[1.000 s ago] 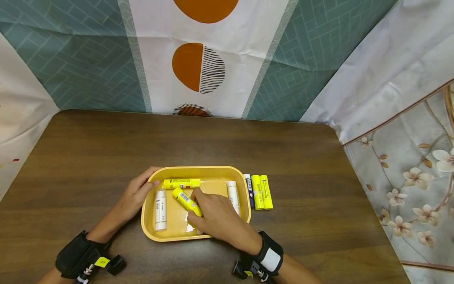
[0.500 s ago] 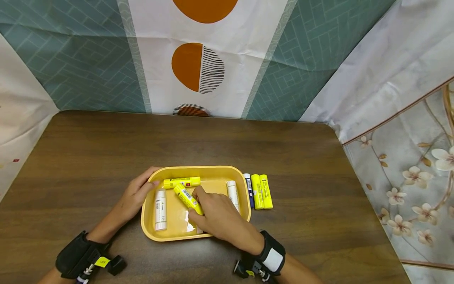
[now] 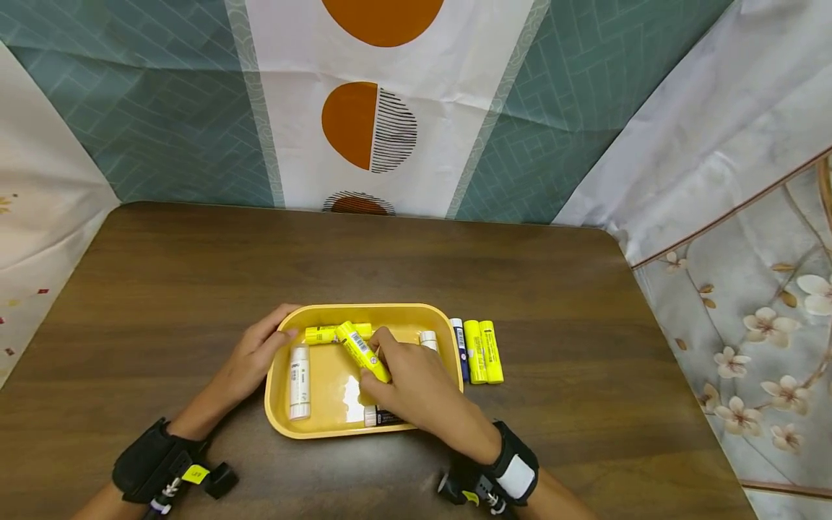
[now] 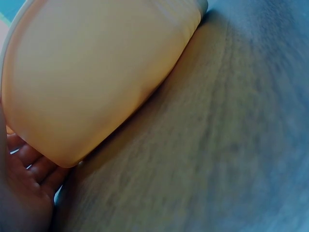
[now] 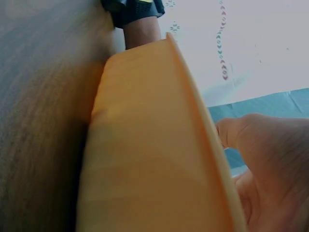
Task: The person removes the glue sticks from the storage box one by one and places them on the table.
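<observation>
The hands are apart from each other, one at each side of a yellow tray [image 3: 328,386] on the table [image 3: 572,325]. The left hand [image 3: 250,354] grips the tray's far left corner, its thumb over the rim and its fingers against the outer wall, as the left wrist view shows. The right hand [image 3: 416,383] reaches over the right half of the tray and pinches a slanted yellow tube [image 3: 360,349] between thumb and fingers.

The upper end of that tube overlaps a sideways yellow tube [image 3: 321,335] lying along the far wall inside the tray; whether the two touch, I cannot tell. Inside the left end lies a labelled white tube [image 3: 300,383], lengthwise toward the person. A second white tube [image 3: 428,338] shows only its top beyond the right hand, and a dark tube [image 3: 385,416] with a white end lies by the near wall, partly hidden by the same hand.

Just outside the tray's right end, a blue tube [image 3: 460,350] with a white cap and two yellow tubes [image 3: 475,352] lie side by side. A patterned cloth [image 3: 286,108] hangs behind the table.
</observation>
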The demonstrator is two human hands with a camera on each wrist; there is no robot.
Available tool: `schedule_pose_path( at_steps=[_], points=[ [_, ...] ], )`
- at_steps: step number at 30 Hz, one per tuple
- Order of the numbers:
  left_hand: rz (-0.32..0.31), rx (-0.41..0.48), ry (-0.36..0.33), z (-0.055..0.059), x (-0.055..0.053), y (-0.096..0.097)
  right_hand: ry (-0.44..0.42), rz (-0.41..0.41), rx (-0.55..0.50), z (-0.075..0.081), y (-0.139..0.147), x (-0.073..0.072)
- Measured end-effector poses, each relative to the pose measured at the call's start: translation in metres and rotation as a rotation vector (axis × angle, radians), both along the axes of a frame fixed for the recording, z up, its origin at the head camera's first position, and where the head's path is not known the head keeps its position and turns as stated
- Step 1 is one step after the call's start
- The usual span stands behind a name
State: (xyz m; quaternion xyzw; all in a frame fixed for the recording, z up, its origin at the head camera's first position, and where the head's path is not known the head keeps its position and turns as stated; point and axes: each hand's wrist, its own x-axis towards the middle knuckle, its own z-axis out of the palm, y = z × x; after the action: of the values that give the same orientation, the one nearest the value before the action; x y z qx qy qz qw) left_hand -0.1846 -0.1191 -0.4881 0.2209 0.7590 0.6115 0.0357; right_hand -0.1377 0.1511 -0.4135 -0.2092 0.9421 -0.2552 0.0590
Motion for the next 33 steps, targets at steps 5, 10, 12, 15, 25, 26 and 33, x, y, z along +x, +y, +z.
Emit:
schedule_pose_path(
  at_steps=[5,10,12,15,25,26,33],
  points=[
    [-0.002,0.013,0.004,-0.001,0.0,0.002,-0.015,-0.026,-0.015,0.008,0.008,0.001],
    [-0.007,0.029,0.0,0.0,-0.001,0.003,0.061,-0.066,-0.004,0.014,0.015,0.005],
    [-0.012,0.036,-0.003,0.0,-0.001,0.003,0.085,-0.08,-0.001,0.015,0.018,0.007],
    [-0.014,0.038,-0.004,0.0,-0.001,0.003,0.097,-0.109,0.008,0.018,0.022,0.01],
    [-0.02,0.054,-0.003,0.0,-0.001,0.001,0.114,-0.154,0.015,0.029,0.034,0.009],
    [-0.022,0.055,-0.002,0.0,-0.001,0.001,0.116,-0.161,0.013,0.03,0.035,0.009],
    [-0.018,0.042,-0.007,0.001,-0.001,0.002,0.108,-0.222,0.04,0.038,0.048,0.012]
  ],
)
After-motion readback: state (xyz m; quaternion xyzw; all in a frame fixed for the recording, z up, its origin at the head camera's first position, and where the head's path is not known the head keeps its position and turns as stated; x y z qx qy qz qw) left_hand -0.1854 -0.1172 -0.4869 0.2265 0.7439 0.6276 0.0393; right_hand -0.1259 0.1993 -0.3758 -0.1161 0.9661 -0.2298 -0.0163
